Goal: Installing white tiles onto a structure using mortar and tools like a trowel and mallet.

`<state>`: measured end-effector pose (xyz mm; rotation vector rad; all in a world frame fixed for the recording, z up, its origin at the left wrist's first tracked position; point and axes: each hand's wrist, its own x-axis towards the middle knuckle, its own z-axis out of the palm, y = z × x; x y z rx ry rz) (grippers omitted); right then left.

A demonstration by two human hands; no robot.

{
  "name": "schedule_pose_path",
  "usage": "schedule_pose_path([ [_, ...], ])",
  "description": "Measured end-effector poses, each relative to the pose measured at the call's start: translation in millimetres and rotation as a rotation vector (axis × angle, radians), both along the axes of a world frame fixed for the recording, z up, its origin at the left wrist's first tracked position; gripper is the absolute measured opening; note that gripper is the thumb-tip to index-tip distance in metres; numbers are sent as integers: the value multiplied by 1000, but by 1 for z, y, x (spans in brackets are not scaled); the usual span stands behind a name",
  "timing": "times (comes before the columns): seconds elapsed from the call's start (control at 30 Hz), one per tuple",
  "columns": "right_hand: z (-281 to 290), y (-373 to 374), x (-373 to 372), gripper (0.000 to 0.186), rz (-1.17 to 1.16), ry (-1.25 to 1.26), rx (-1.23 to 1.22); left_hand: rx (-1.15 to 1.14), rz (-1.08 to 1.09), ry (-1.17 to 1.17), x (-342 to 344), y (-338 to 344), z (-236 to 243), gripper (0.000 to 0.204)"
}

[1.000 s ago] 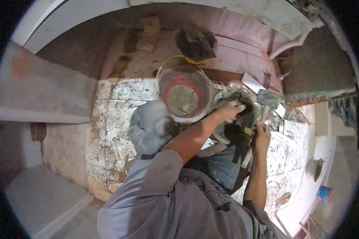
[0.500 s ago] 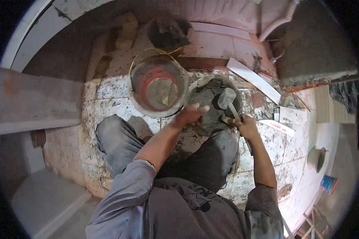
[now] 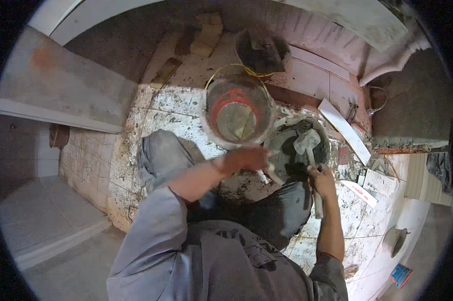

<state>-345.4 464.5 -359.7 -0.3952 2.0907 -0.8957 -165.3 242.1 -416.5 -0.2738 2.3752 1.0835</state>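
Observation:
My right hand is closed around the handle of a mallet with a pale, mortar-smeared head. The head is over a round tub of wet grey mortar, and the handle's end points back along my forearm. My left hand is blurred beside the tub's left rim, below a larger bucket. Its fingers do not show clearly, and a small whitish piece is just below them; I cannot tell whether it is held.
The bucket, reddish inside with a yellow handle, stands left of the tub. Behind it is a dark bucket. White tile strips lie to the right on splattered floor tiles. A blue-and-red container is at lower right.
The view has shifted, moving the scene rightward and down. My left hand has drawn back from over the mortar to beside the rim. The brown handle near my right hand no longer shows.

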Motion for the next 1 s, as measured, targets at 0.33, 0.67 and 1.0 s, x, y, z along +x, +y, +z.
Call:
schedule_pose_path([
  [0.33,-17,-69,85,23,-401,-171,-125,-340,819,175,65,-273,5,55],
  [0.67,59,-57,177,26,-708,-6,-109,-611,367,-125,78,-398,-71,59],
  [1.0,73,-60,284,27,-880,19,178,-544,46,443,29,-429,-273,37],
])
